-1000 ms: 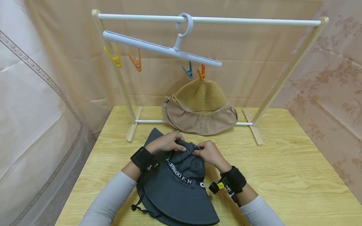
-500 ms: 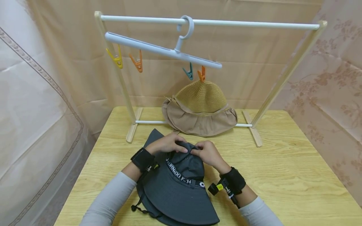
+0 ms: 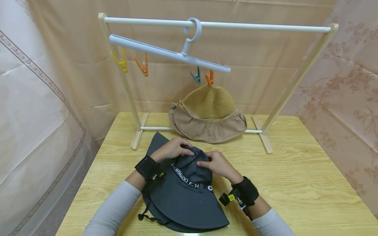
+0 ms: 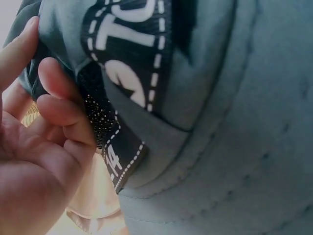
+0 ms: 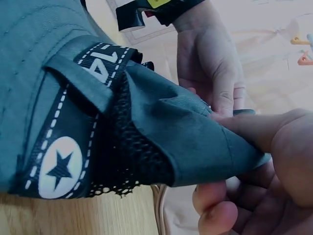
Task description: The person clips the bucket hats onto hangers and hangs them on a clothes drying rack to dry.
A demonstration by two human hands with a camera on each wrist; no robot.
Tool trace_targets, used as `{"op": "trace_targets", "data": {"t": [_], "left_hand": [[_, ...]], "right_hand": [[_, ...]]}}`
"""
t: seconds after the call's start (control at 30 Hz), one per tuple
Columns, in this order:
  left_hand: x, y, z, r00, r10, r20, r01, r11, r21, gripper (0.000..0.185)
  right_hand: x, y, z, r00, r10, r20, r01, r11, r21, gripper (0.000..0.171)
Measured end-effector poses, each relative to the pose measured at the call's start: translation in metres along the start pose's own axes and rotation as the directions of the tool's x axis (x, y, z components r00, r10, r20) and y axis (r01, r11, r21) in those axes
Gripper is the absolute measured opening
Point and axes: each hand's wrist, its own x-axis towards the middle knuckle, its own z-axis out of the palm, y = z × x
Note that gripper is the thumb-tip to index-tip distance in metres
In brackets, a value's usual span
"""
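A dark grey wide-brimmed hat (image 3: 186, 203) with a black lettered band (image 3: 187, 177) lies folded on the table, its crown pointing toward the rack. My left hand (image 3: 172, 150) pinches the crown's top on its left side, thumb in front. On the right side of the crown, my right hand (image 3: 220, 165) pinches the cloth between thumb and fingers; the right wrist view shows the grey crown fabric (image 5: 195, 142) in that grip. Black mesh (image 5: 142, 152) shows beside the band there. In the left wrist view the left fingers (image 4: 61, 105) curl behind the crown edge.
A white rod rack (image 3: 254, 27) stands behind, carrying a tilted pale blue hanger (image 3: 165, 51). Yellow, orange and teal clips hang under it. A tan straw hat (image 3: 211, 105) hangs from its right-hand orange clip (image 3: 209, 78). A chin cord (image 3: 144, 217) trails at the grey hat's left.
My right hand has moved slightly down, its thumb sliding lower over the crown. The left hand keeps its hold, and the grey hat's brim has shifted slightly.
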Motion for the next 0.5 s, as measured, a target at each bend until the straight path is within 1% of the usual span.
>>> {"op": "trace_targets", "data": {"t": [0.1,0.33,0.43,0.5], "left_hand": [[0.0,-0.002,-0.001,1.0,0.0,-0.008,0.0,1.0,-0.001,0.019],[-0.001,-0.009,-0.004,0.998,0.056,0.007,-0.056,0.998,-0.009,0.02],[-0.001,-0.014,-0.004,0.999,0.04,0.035,-0.04,0.999,-0.013,0.025],[-0.001,-0.018,-0.004,0.998,0.015,0.058,-0.014,1.0,-0.016,0.027]], "right_hand": [[-0.001,-0.001,0.0,1.0,-0.002,-0.009,0.002,1.0,-0.007,0.021],[-0.001,-0.003,0.001,0.998,-0.03,-0.059,0.028,0.999,-0.035,0.026],[-0.001,-0.003,0.001,0.997,-0.033,-0.074,0.03,0.999,-0.041,0.031],[-0.002,-0.003,0.002,0.996,-0.036,-0.077,0.033,0.999,-0.042,0.032]]}}
